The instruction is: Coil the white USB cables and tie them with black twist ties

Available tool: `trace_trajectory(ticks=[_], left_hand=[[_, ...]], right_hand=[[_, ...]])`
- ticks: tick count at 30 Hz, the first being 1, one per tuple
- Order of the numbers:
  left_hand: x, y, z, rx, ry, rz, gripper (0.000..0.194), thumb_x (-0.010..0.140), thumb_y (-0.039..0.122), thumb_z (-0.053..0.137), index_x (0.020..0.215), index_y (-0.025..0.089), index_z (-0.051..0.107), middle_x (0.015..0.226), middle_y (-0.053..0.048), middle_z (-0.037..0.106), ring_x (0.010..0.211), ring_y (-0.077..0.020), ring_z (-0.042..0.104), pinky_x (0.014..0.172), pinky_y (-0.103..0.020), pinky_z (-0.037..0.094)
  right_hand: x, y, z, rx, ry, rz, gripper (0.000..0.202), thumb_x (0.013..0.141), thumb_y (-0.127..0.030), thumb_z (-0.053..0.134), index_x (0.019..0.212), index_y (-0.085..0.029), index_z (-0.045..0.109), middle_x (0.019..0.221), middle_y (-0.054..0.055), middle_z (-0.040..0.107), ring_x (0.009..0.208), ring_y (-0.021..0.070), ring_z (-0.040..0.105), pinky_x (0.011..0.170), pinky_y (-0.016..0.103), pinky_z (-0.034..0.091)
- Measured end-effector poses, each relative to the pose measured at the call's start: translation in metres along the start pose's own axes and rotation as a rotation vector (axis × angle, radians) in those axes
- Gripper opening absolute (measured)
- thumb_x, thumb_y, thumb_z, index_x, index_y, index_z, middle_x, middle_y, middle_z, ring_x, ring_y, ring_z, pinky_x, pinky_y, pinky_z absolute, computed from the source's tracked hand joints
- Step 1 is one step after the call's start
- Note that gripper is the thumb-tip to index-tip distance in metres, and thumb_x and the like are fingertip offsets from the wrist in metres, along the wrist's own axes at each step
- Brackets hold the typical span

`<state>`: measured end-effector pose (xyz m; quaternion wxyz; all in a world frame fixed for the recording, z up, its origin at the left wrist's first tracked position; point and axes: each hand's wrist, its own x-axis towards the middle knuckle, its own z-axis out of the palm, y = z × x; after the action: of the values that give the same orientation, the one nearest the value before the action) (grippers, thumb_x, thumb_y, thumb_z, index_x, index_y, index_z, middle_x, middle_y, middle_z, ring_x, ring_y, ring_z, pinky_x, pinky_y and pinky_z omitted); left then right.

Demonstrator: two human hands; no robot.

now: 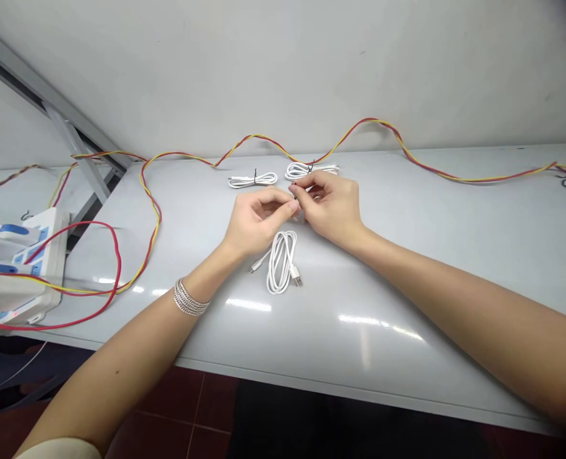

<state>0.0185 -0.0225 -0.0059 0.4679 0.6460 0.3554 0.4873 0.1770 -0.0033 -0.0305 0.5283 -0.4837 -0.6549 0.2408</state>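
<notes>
Loosely looped white cable with moulded plugs (282,261) lies just toward the person from the two pinching hands

The cable rests on the glossy pale-grey tabletop (407,217), its long axis running away from the person—the far end of its loops near the fingertips. The left hand (254,223) is nearer to it, close above its far-left side; the right hand (335,204) is beyond it, to the right. Both hands have thumb and fingers pinched on a small, thin black strand (295,197), mostly hidden—its full shape I cannot tell. Beyond the cable lie a flat white cable bundle with a black tie (245,182) and a second black-tied white bundle (298,171), both lengthwise across.
</notes>
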Motion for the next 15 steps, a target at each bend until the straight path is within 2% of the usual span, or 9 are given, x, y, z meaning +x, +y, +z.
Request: trace_trajectory(ticks=[3, 6, 9, 12, 15], left_hand=[[0.001, 0.001, -0.001, -0.042, 0.004, -0.030, 0.026, 0.077, 0.042, 0.084, 0.072, 0.018, 0.076, 0.076, -0.005, 0.074, 0.075, -0.0167, 0.069, 0.076, -0.032, 0.060], [0.003, -0.002, -0.002, -0.119, 0.030, -0.041, 0.027, 0.074, 0.043, 0.086, 0.076, 0.018, 0.076, 0.075, -0.003, 0.074, 0.072, -0.0163, 0.070, 0.073, -0.033, 0.061], [0.004, -0.006, -0.003, -0.174, 0.054, -0.041, 0.026, 0.073, 0.041, 0.088, 0.080, 0.019, 0.076, 0.078, -0.003, 0.074, 0.073, -0.0165, 0.072, 0.075, -0.035, 0.062], [0.005, -0.008, -0.004, -0.159, 0.094, -0.044, 0.031, 0.071, 0.044, 0.089, 0.081, 0.019, 0.075, 0.079, -0.002, 0.075, 0.074, -0.0163, 0.073, 0.081, -0.036, 0.063], [0.005, -0.009, -0.005, -0.142, 0.106, -0.045, 0.030, 0.071, 0.045, 0.089, 0.081, 0.020, 0.075, 0.080, -0.002, 0.074, 0.074, -0.0162, 0.073, 0.082, -0.036, 0.064]], right_hand=[[-0.001, 0.001, 0.000, -0.091, 0.004, -0.084, 0.010, 0.085, -0.024, 0.063, 0.078, -0.021, 0.069, 0.080, 0.003, 0.074, 0.072, 0.0176, 0.067, 0.072, 0.032, 0.058], [0.000, 0.000, 0.000, -0.042, -0.014, -0.070, 0.009, 0.086, -0.025, 0.062, 0.080, -0.020, 0.069, 0.084, 0.003, 0.075, 0.075, 0.0180, 0.068, 0.072, 0.033, 0.058], [0.003, -0.001, 0.001, 0.146, -0.071, 0.104, 0.010, 0.084, -0.028, 0.067, 0.088, -0.020, 0.069, 0.085, 0.004, 0.075, 0.067, 0.0182, 0.070, 0.058, 0.031, 0.058], [0.008, -0.003, 0.000, 0.332, -0.136, 0.294, 0.014, 0.081, -0.031, 0.073, 0.086, -0.019, 0.068, 0.073, 0.003, 0.071, 0.055, 0.0172, 0.066, 0.041, 0.028, 0.053], [0.011, -0.004, -0.001, 0.389, -0.151, 0.341, 0.016, 0.080, -0.030, 0.076, 0.077, -0.019, 0.065, 0.067, 0.002, 0.069, 0.051, 0.0158, 0.064, 0.037, 0.026, 0.051]])
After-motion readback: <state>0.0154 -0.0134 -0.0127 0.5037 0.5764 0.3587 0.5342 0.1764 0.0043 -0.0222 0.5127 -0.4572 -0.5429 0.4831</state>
